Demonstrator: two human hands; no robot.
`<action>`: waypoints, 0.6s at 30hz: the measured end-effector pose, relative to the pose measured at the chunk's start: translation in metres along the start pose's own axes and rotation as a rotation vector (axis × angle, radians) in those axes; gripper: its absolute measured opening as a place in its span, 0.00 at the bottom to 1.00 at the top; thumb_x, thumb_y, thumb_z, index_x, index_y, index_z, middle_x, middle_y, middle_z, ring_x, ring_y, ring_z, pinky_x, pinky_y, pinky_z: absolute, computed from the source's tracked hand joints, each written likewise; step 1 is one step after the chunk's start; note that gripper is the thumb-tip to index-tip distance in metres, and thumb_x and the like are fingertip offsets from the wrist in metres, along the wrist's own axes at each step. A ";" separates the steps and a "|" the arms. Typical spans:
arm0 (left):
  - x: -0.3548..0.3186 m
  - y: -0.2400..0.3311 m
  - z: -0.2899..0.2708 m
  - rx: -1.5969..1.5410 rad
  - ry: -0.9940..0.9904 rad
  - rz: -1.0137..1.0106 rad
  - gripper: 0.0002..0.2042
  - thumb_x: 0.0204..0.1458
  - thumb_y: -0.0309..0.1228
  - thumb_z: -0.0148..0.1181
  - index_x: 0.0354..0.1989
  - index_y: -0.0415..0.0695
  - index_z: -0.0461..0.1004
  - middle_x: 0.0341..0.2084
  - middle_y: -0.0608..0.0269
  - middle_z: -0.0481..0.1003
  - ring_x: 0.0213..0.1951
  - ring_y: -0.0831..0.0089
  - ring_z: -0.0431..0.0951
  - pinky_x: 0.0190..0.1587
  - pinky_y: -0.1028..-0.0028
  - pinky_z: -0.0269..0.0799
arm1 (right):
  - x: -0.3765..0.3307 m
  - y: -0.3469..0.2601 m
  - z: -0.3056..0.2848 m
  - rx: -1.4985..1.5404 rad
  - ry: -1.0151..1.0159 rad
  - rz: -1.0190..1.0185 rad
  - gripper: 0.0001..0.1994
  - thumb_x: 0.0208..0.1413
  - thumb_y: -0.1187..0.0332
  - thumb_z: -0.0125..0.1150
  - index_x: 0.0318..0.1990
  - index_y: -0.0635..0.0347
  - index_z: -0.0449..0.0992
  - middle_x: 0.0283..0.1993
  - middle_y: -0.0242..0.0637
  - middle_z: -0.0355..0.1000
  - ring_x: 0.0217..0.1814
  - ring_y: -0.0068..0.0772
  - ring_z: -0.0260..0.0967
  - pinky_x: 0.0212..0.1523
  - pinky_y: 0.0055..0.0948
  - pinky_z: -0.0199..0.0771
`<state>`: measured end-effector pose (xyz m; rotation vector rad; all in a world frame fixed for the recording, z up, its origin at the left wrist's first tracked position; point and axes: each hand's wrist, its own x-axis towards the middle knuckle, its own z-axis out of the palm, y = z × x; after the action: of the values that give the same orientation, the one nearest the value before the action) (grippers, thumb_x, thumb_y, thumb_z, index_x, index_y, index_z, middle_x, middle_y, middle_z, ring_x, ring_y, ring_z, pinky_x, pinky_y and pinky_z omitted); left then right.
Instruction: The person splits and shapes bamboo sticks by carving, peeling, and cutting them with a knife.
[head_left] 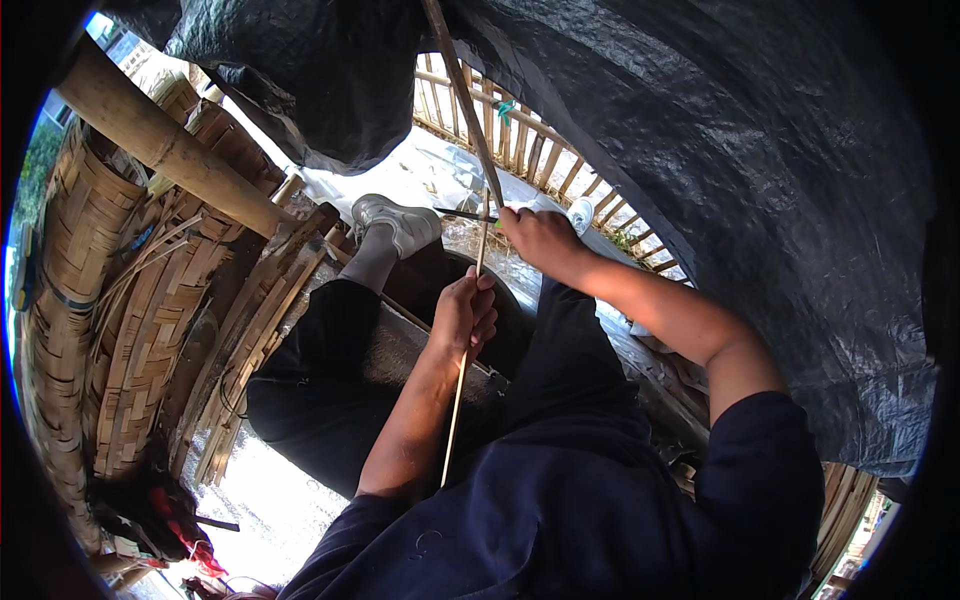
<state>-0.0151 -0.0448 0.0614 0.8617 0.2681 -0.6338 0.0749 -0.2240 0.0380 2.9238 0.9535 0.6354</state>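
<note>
My left hand (465, 314) is closed round a thin pale bamboo strip (456, 415), which runs from near my lap up past the fingers. Gripped in my right hand (543, 243) is a small knife (465, 214) with a narrow dark blade; a bit of green shows by its handle, the rest of which the fingers hide. The blade lies across the strip near its upper end, above my left hand. Whether its edge is biting into the bamboo I cannot tell.
Rolled woven bamboo mats (75, 240) and split bamboo lengths (260, 340) stand at left under a thick bamboo pole (165, 145). Black plastic sheeting (760, 180) hangs at right and overhead. A slanting wooden stick (465, 100) comes down beyond my hands, before a bamboo fence (530, 135).
</note>
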 end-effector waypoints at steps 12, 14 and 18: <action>-0.001 0.006 -0.012 -0.049 0.068 -0.005 0.15 0.66 0.44 0.36 0.28 0.55 0.62 0.08 0.79 0.49 0.07 0.84 0.44 0.10 0.80 0.40 | 0.001 0.000 0.005 0.112 0.137 -0.355 0.08 0.57 0.63 0.53 0.34 0.58 0.67 0.20 0.41 0.70 0.20 0.42 0.74 0.17 0.38 0.73; -0.010 0.007 0.002 -0.038 -0.038 -0.072 0.14 0.66 0.43 0.35 0.29 0.54 0.61 0.08 0.77 0.50 0.07 0.81 0.45 0.11 0.78 0.41 | -0.001 0.030 0.019 0.148 0.148 -0.179 0.07 0.56 0.65 0.54 0.33 0.58 0.66 0.20 0.39 0.69 0.20 0.41 0.74 0.17 0.37 0.72; 0.008 0.003 -0.025 -0.025 0.110 -0.033 0.15 0.66 0.45 0.35 0.28 0.54 0.60 0.08 0.78 0.50 0.07 0.82 0.45 0.11 0.78 0.40 | 0.001 -0.014 0.002 0.106 -0.009 -0.150 0.06 0.57 0.67 0.53 0.34 0.58 0.66 0.21 0.40 0.70 0.20 0.41 0.74 0.17 0.36 0.73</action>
<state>-0.0056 -0.0271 0.0436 0.8709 0.3891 -0.6130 0.0684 -0.2112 0.0354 2.9037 1.2279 0.5805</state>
